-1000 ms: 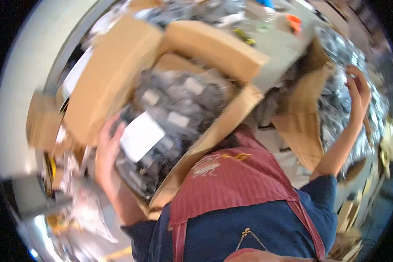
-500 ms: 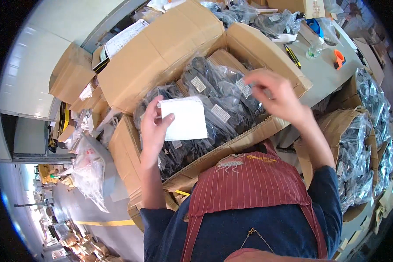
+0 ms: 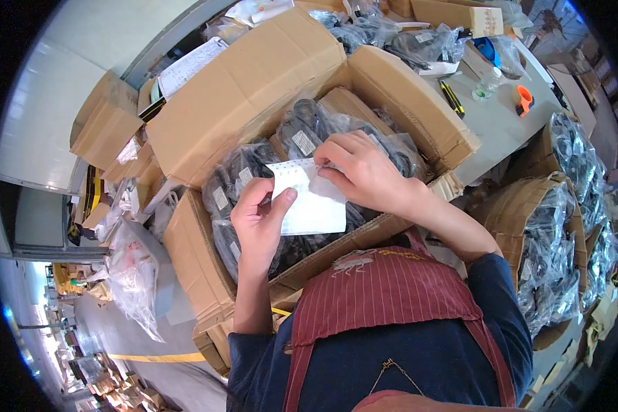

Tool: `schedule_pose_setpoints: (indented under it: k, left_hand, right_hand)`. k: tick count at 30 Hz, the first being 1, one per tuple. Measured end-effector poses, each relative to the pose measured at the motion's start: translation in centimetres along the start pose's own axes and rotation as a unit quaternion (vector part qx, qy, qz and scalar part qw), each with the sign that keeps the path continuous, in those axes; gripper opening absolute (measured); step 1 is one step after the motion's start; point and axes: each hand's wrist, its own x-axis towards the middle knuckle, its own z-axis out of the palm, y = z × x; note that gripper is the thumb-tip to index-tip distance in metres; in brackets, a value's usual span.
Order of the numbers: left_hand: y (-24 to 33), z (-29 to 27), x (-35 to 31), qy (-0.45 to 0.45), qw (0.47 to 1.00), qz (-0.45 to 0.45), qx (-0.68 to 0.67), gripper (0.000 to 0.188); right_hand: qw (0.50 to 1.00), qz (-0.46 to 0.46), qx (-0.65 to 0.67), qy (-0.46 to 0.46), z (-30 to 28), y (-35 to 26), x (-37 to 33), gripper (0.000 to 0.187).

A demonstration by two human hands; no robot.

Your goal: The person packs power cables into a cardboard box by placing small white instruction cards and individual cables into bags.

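Observation:
A small white sheet (image 3: 316,209), with rows of faint marks along its top, is held over an open carton. My left hand (image 3: 257,213) grips its left side, thumb on the face and fingers behind. At the sheet's upper right edge, the bent fingers of my right hand (image 3: 360,172) pinch it, and the fingertips are partly hidden. Below both hands, the cardboard carton (image 3: 247,89) is filled with dark parts in clear plastic bags (image 3: 244,165), several bearing white labels (image 3: 304,143). Cardboard dividers stand among the bags.
A grey table at the right holds a yellow-black cutter (image 3: 452,99), a clear bottle (image 3: 487,84) and an orange tape dispenser (image 3: 524,101). Open cartons of bagged parts (image 3: 546,254) stand at my right. Left of the carton hangs a plastic bag (image 3: 134,264) near stacked boxes (image 3: 106,123).
My right hand has come left and down from above the carton's right side to the sheet and now pinches its upper edge. The left hand and sheet have shifted slightly right and down.

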Motion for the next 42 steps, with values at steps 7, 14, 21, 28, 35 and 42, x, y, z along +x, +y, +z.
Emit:
schedule_pose_setpoints:
  k: [7,14,21,28,35,42]
  left_hand:
    - [-0.9,0.0,-0.2,-0.02,0.998,-0.055,-0.033,0.013]
    - [-1.9,-2.8,0.0,0.056,0.986,-0.152,-0.037,0.015]
    - [-0.5,-9.6,2.5,0.099,0.897,-0.155,0.403,0.04]
    - [-0.4,1.3,9.8,-0.14,0.855,0.155,0.475,0.043]
    - [-8.1,6.4,16.7,-0.428,0.641,0.222,0.597,0.075]
    - [-5.0,7.1,19.2,-0.484,0.479,0.182,0.71,0.092]
  right_hand:
    - [1.0,0.008,-0.008,0.007,1.0,0.2,-1.1,0.019]
    - [0.999,-0.015,0.035,0.033,0.4,0.9,-1.6,0.016]
    - [0.93,0.258,0.178,0.19,-4.2,6.1,-5.2,0.006]
    - [0.869,0.35,0.244,0.249,-4.0,9.3,-8.4,0.009]
    - [0.898,0.302,0.166,0.272,-4.4,8.6,-8.5,0.011]
    - [0.892,0.309,0.157,0.29,-4.9,7.8,-9.2,0.011]
